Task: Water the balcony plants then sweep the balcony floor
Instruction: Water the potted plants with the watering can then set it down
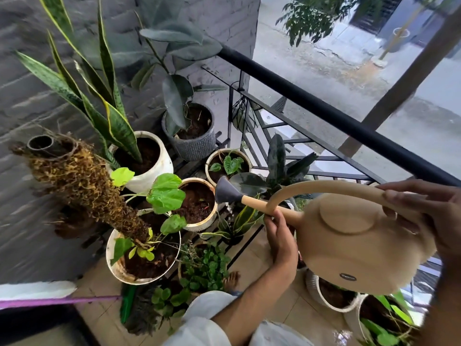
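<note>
Beige plastic watering can (354,243) held up at right of view, tilted with its spout toward the pots. Right hand (434,216) grips the arched handle — fingers (399,193) curled over the top of it. Left hand (279,236) holds the spout from below, fingers wrapped round the thin tube just behind the grey rose head (227,193). A thin trickle of water (229,208) falls from the rose; it seems to land on the small striped plant (237,226) beneath, though blur makes the landing spot uncertain.

Pots stand clustered in the corner by the grey brick wall (30,96):
- white pot with the snake plant (147,161), tall yellow-edged leaves
- grey ribbed pot (192,138) with a dark-leaved rubber plant, behind it
- cream pot with a moss pole (139,260), pole leaning toward the camera
- two round cream pots of bare dark soil and small leaves between these

Black railing (324,108) runs diagonally at right — street visible beyond. Broom with a purple handle (62,300) lies on the tiled floor (259,260) at lower left, near a low leafy plant
</note>
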